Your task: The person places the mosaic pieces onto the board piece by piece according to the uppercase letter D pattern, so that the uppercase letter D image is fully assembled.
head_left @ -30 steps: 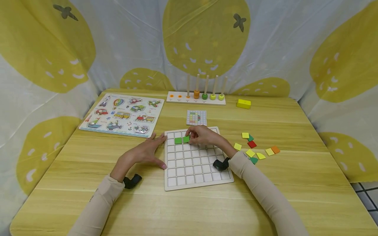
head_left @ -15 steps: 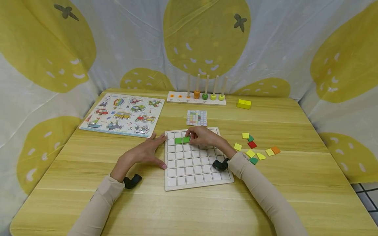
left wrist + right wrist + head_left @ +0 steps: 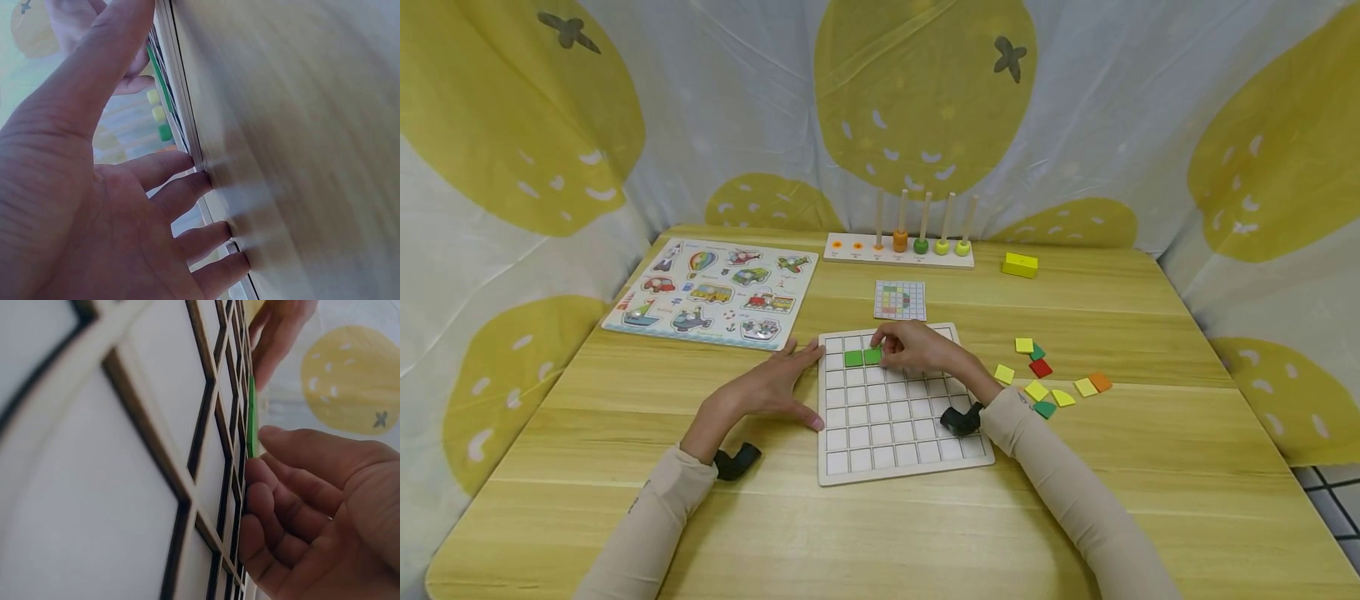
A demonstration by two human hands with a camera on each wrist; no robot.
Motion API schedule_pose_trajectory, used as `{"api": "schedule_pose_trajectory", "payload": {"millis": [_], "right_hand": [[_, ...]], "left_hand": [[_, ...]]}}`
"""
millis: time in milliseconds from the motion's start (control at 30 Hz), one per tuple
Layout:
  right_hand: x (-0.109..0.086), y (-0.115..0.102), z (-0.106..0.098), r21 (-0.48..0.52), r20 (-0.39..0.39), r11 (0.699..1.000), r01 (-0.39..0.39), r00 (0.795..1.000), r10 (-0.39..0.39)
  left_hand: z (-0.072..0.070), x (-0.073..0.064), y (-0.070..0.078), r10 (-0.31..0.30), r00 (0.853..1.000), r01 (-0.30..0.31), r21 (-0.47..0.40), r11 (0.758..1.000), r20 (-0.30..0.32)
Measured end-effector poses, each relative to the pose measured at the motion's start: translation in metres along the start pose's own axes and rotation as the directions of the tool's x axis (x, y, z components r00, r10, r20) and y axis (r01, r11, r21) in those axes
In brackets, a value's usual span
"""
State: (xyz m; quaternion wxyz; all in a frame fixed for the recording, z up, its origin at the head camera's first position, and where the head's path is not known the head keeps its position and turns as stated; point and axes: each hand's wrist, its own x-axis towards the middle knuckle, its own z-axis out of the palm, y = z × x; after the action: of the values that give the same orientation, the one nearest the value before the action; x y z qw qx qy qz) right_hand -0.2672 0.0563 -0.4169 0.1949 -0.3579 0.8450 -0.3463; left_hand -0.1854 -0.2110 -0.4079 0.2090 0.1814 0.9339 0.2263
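A white grid board (image 3: 880, 414) with a wooden frame lies in front of the person. Two green square tiles sit side by side in its second row: the left tile (image 3: 853, 358) and the right tile (image 3: 871, 357). My right hand (image 3: 913, 346) pinches at the right tile; in the right wrist view, thumb and forefinger meet the edge of the green (image 3: 252, 419), the other fingers curled against the grid. Along the board's left edge rests my left hand (image 3: 775, 385), thumb and fingers spread. The left wrist view shows its fingertips (image 3: 228, 269) at the frame's side.
Loose yellow, green, red and orange tiles (image 3: 1036, 390) lie right of the board. Behind it are a small pattern card (image 3: 900, 300) and a peg stand with beads (image 3: 850, 252). A vehicle puzzle (image 3: 715, 292) lies at back left, a yellow block (image 3: 1019, 265) at back right.
The right green tile, slightly tilted a second ago, now lies flatter in its square under the right fingers. Both hands have stayed in place.
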Motion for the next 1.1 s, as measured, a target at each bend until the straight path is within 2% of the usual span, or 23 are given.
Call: {"api": "schedule_pose_trajectory", "payload": {"millis": [300,533,767,1100], "right_hand": [[-0.005,0.003,-0.003,-0.001,-0.01,0.999,0.038,0.999,-0.038],[-0.018,0.005,-0.01,0.001,-0.023,0.998,0.056,0.998,-0.056],[-0.039,0.015,-0.022,-0.004,-0.068,1.0,0.0,0.998,0.0],[-0.068,0.035,-0.044,-0.016,-0.159,0.998,-0.06,0.986,0.056]], "left_hand": [[-0.001,-0.001,0.002,0.01,1.0,-0.01,0.004,1.0,-0.005],[-0.001,-0.002,0.004,0.015,1.0,-0.015,0.0,1.0,-0.006],[-0.001,-0.001,0.003,0.031,0.999,-0.03,0.006,1.0,-0.011],[-0.001,-0.001,0.002,0.041,0.999,-0.04,0.022,0.999,-0.012]]}}
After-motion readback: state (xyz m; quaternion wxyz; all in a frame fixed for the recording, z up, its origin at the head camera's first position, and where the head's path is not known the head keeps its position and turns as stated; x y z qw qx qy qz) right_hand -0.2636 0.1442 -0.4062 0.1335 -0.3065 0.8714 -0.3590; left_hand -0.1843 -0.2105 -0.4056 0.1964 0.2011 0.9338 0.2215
